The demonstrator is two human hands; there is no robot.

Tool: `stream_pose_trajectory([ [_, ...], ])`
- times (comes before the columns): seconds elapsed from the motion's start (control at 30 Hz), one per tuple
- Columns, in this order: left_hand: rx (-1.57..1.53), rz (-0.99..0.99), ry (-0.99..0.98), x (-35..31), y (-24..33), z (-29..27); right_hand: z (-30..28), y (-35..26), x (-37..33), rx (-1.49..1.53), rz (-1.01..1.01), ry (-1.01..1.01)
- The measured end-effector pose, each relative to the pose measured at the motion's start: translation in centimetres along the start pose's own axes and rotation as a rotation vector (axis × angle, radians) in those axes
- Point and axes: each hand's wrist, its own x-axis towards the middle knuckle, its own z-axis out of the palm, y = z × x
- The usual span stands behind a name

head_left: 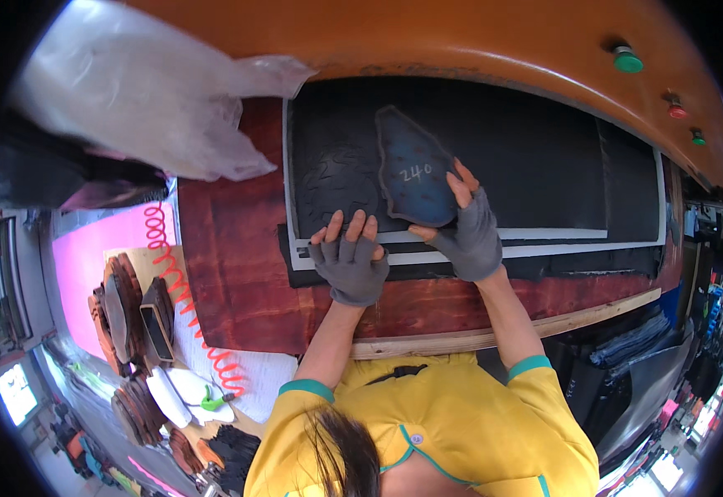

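Note:
A shoe-part cutting die [415, 170], with a dark blue face, light chalk marks and a wavy metal rim, lies on or just over a stack of black sheets [535, 166] with white edges. My right hand [469, 228], in a grey fingerless glove, grips its lower right edge between thumb and fingers. My left hand [349, 261], gloved alike, rests with fingers stretched out on the near edge of the sheets. Beyond those fingertips, curved cut lines [336, 178] mark the black sheet left of the die.
An orange machine body [477, 41] with green and red buttons spans the far side. A reddish-brown board [237, 265] lies under the sheets. Clear plastic [154, 91] hangs at the upper left. A red coiled hose [183, 298] runs past several brown-edged dies [121, 315].

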Motion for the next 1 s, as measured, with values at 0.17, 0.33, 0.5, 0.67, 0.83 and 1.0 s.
stream_pose_trajectory([
  [0.17, 0.024, 0.01, 0.04, 3.7, -1.2, 2.8, 1.5, 2.2, 4.3, -0.081, -0.17, 0.152],
  [0.33, 0.01, 0.004, 0.006, 8.4, -1.4, 3.6, 0.8, 3.0, 8.8, -0.215, -0.056, 0.46],
  [0.5, -0.038, -0.061, -0.098, 6.0, 4.3, 1.8, -9.7, 7.6, 15.6, -0.458, -0.133, 0.791],
  [0.67, -0.119, -0.025, -0.286, 3.4, 7.0, 3.6, -11.7, 11.2, 16.6, -0.506, -0.147, 0.708],
  [0.83, 0.006, -0.117, -0.327, 4.7, 5.1, 5.9, -6.9, 8.7, 4.4, -0.283, 0.005, 0.21],
  [1.0, -0.016, -0.038, -0.272, 5.4, 5.2, 6.0, -4.3, 8.3, -1.6, -0.285, 0.008, -0.127],
])
